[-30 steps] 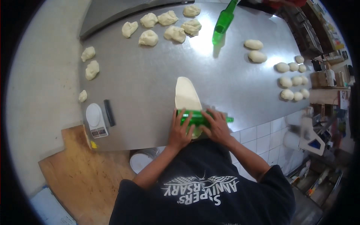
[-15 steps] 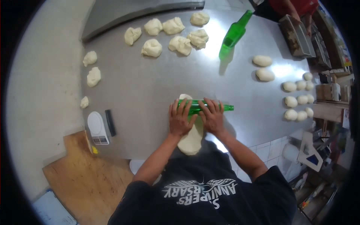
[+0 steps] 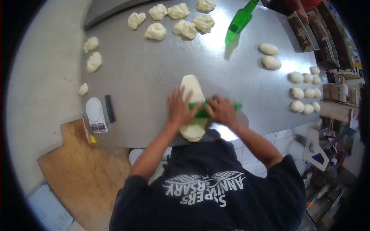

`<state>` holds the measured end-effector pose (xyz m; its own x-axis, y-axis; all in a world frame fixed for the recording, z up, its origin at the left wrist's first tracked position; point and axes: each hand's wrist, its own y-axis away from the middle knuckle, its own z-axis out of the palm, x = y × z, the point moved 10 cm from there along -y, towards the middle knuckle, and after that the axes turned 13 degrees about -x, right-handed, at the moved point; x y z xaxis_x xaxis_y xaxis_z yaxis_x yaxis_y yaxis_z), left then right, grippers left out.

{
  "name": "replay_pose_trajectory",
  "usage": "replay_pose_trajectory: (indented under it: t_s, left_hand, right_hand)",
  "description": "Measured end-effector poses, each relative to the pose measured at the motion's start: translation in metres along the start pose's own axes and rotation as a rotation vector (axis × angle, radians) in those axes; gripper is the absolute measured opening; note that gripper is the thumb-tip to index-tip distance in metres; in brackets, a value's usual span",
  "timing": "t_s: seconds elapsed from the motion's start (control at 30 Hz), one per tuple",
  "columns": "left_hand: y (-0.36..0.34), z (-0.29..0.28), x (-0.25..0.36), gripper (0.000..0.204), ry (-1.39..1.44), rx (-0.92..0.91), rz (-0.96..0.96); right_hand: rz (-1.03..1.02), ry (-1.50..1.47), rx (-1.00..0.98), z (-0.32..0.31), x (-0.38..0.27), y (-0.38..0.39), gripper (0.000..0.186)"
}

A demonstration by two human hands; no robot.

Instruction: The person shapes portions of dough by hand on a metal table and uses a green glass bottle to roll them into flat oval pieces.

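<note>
Left hand (image 3: 180,111) and right hand (image 3: 222,112) lie flat, fingers spread, pressing a green bottle (image 3: 216,106) crosswise on a long dough sheet (image 3: 192,90) near the bench (image 3: 154,69) front edge. Scale (image 3: 96,114) sits left of the dough. Beyond the dough: a second green bottle (image 3: 239,22) and rough dough lumps (image 3: 185,29).

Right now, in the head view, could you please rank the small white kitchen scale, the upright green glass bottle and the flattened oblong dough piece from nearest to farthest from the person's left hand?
1. Flattened oblong dough piece: directly under the left hand, centre of the steel table.
2. Small white kitchen scale: to the hand's left, near the table edge.
3. Upright green glass bottle: far side, towards the right.
</note>
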<state>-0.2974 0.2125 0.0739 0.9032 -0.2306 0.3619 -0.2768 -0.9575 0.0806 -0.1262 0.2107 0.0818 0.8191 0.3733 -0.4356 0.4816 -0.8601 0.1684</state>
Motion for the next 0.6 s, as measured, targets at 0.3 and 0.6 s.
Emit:
replay_pose_trajectory:
  t_s: [0.3,0.6]
  left_hand:
    - [0.152,0.010,0.050,0.056,0.564,-0.204,0.194]
    - [0.134,-0.029,-0.007,0.041,0.329,0.118,-0.059]
  right_hand:
    - [0.010,-0.241,-0.393,0.047,-0.040,0.127,0.084]
    - [-0.198,-0.038,-0.060,0.008,-0.078,0.040,0.061]
